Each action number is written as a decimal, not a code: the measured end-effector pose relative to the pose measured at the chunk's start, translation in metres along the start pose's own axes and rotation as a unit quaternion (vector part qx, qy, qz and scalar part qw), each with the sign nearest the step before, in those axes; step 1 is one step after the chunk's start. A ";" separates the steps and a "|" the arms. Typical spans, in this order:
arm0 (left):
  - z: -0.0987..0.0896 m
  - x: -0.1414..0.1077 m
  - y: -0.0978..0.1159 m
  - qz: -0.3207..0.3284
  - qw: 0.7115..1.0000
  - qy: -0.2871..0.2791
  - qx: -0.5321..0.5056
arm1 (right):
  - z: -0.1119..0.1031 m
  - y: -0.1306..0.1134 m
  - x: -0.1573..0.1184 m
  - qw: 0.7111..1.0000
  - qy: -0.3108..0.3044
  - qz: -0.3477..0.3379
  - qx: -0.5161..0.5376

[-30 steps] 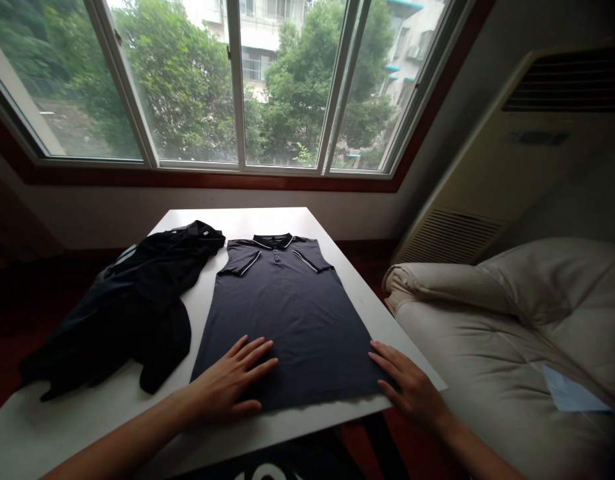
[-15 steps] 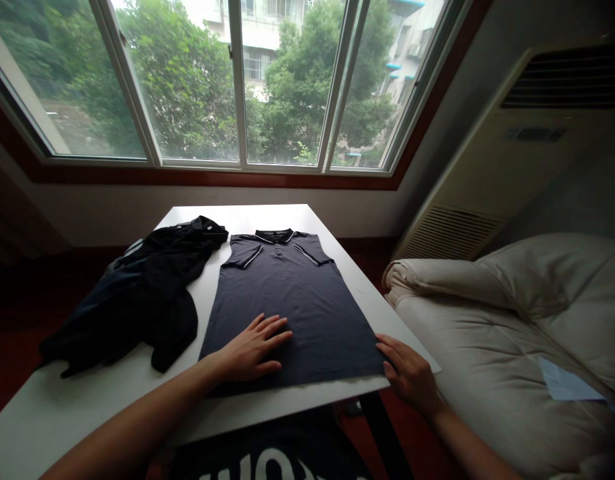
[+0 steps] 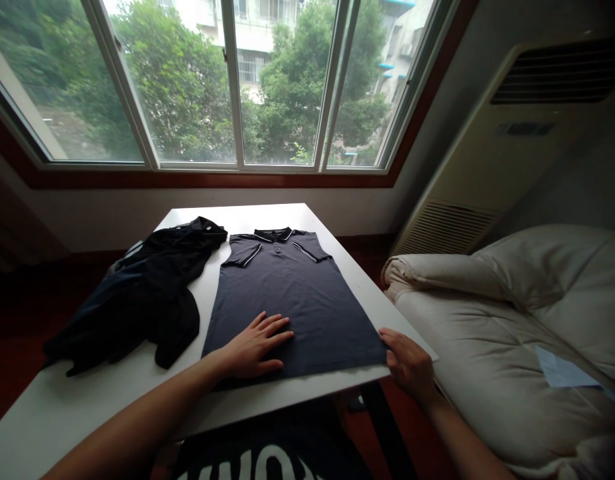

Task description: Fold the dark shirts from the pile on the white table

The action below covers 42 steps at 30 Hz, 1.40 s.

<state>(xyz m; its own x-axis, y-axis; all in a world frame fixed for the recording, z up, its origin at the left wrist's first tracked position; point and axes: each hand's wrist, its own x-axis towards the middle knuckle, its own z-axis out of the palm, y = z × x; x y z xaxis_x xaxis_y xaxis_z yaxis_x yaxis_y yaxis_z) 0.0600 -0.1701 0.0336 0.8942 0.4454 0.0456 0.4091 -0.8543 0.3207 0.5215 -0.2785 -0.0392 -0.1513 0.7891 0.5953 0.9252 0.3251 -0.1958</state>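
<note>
A dark grey polo shirt point(image 3: 292, 293) lies flat on the white table, its collar toward the window and both short sleeves folded in over the front. White piping edges the collar and sleeves. My left hand point(image 3: 254, 345) rests palm down on the lower left part of the shirt, fingers spread. At the shirt's lower right corner, my right hand point(image 3: 411, 363) has its fingers closed on the fabric edge beside the hem; the pinch itself is partly hidden.
Several dark garments point(image 3: 147, 293) lie in a loose heap on the left of the white table point(image 3: 287, 397). Right of the table stands a padded beige sofa point(image 3: 487, 333) with a pale sheet point(image 3: 564, 368) on it. An air conditioner point(image 3: 452, 153) and a window are behind.
The view has shifted slightly. My right hand's fingers have drawn a little closer together at the shirt's corner. My left hand stays flat in the same place on the shirt.
</note>
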 end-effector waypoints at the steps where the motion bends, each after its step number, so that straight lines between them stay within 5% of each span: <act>1: 0.000 0.000 0.000 0.001 1.000 0.001 -0.001 | 0.000 -0.001 0.000 1.000 0.003 0.002 0.000; 7: 0.003 0.000 -0.002 0.005 1.000 0.013 -0.005 | -0.005 -0.010 0.006 0.999 -0.004 0.033 0.028; 13: 0.001 0.001 0.000 0.000 1.000 0.015 -0.010 | -0.005 0.004 0.037 0.980 -0.028 0.163 0.109; 20: 0.003 0.001 0.001 -0.008 1.000 0.013 0.000 | 0.016 0.009 0.056 0.991 -0.072 0.110 -0.022; 31: -0.002 0.007 0.009 0.028 0.999 0.027 -0.027 | 0.023 0.020 0.054 0.988 -0.085 0.127 0.030; 37: -0.006 0.034 0.030 0.096 0.995 0.031 -0.005 | 0.016 0.010 0.070 0.977 -0.095 0.174 0.081; 42: -0.007 0.083 0.070 0.169 0.985 0.001 0.019 | -0.003 0.002 0.093 0.926 -0.210 0.230 0.215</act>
<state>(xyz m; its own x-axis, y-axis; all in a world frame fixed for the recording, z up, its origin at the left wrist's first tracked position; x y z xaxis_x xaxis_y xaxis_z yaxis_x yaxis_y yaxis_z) 0.1611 -0.1910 0.0660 0.9803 0.1338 0.1454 0.0942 -0.9633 0.2514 0.5107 -0.2058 0.0178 0.0185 0.9992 0.0350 0.7155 0.0112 -0.6986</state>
